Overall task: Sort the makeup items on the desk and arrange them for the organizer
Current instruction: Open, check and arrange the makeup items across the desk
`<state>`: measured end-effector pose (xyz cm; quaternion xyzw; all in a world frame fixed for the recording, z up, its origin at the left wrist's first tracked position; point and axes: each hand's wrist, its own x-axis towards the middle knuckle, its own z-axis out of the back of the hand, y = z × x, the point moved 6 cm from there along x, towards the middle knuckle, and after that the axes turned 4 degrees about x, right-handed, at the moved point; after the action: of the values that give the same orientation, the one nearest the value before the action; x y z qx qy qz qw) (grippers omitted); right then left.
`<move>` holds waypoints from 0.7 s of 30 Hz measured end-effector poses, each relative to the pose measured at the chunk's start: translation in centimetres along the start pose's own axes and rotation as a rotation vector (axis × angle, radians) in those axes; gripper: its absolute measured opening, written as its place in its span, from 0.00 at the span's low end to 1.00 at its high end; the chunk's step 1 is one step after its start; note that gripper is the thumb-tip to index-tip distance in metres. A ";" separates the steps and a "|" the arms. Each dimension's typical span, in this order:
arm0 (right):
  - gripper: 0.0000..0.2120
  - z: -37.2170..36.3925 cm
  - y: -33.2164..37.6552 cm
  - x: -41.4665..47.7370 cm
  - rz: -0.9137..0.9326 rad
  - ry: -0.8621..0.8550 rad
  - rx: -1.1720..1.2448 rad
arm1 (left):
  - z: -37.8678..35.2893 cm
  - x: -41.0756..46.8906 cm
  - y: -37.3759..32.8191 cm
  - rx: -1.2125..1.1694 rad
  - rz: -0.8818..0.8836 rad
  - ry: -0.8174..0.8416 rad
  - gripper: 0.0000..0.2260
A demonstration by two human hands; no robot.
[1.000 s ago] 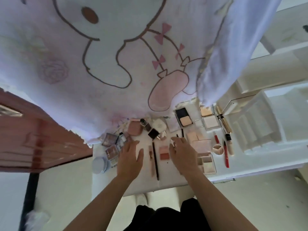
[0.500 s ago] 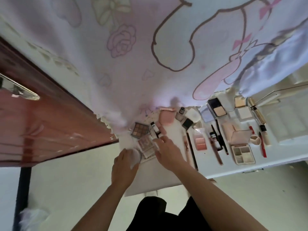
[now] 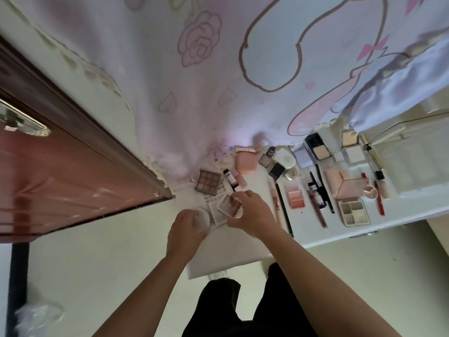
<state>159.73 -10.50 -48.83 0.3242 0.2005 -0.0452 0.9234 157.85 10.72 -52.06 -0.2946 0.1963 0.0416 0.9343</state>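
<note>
Brown palette (image 3: 229, 205) is now pinched by the right hand (image 3: 252, 212) and round compact (image 3: 201, 218) gripped by the left hand (image 3: 185, 231), both newly moved to the surface (image 3: 233, 256) left end, probably to sort this cluster.

Brown door (image 3: 60, 171) at left; metal handle (image 3: 23, 122) on its upper left.
Right of door: hanging pale cloth (image 3: 243, 81), pink rose and cartoon outlines.
Below door: pale floor (image 3: 97, 276), black post (image 3: 18, 276), crumpled clear plastic (image 3: 38, 317).
Below-right of door: black trousers (image 3: 243, 312).
</note>
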 end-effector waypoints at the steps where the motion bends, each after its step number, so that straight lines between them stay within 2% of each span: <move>1: 0.31 0.6 -0.3 -0.9 -0.038 -0.068 0.116 | 0.3 -0.1 -0.2 -0.024 0.028 0.009 0.27; 4: 0.29 2.1 0.1 -3.4 -0.039 -0.230 0.432 | 1.7 -0.6 -1.0 -0.088 0.100 -0.035 0.32; 6: 0.28 3.4 1.1 -4.8 -0.032 -0.265 0.612 | 3.8 -1.1 -3.1 -0.339 0.108 -0.053 0.30; 7: 0.28 4.1 1.6 -5.4 -0.025 -0.267 0.685 | 4.7 -1.4 -4.7 -0.527 0.110 0.006 0.28; 9: 0.27 5.5 2.7 -6.4 0.015 -0.254 0.776 | 6.3 -2.0 -8.5 -0.813 0.037 0.225 0.28; 11: 0.25 7.0 4.0 -7.3 0.076 -0.228 0.808 | 7.7 -2.8 -11.8 -0.831 -0.113 0.375 0.29; 13: 0.25 8.3 5.0 -8.0 0.124 -0.204 0.816 | 8.8 -3.4 -13.9 -0.815 -0.232 0.407 0.25; 18: 0.30 10.8 5.8 -9.7 0.175 -0.190 0.837 | 10.2 -3.9 -15.9 -0.908 -0.323 0.454 0.26; 21: 0.29 11.3 5.9 -10.9 0.185 -0.186 0.823 | 10.2 -4.5 -16.7 -0.920 -0.363 0.518 0.28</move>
<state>154.85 -13.34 -33.04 0.6766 0.0517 -0.0677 0.7314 160.48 2.91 -33.72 -0.7018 0.3273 -0.1122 0.6227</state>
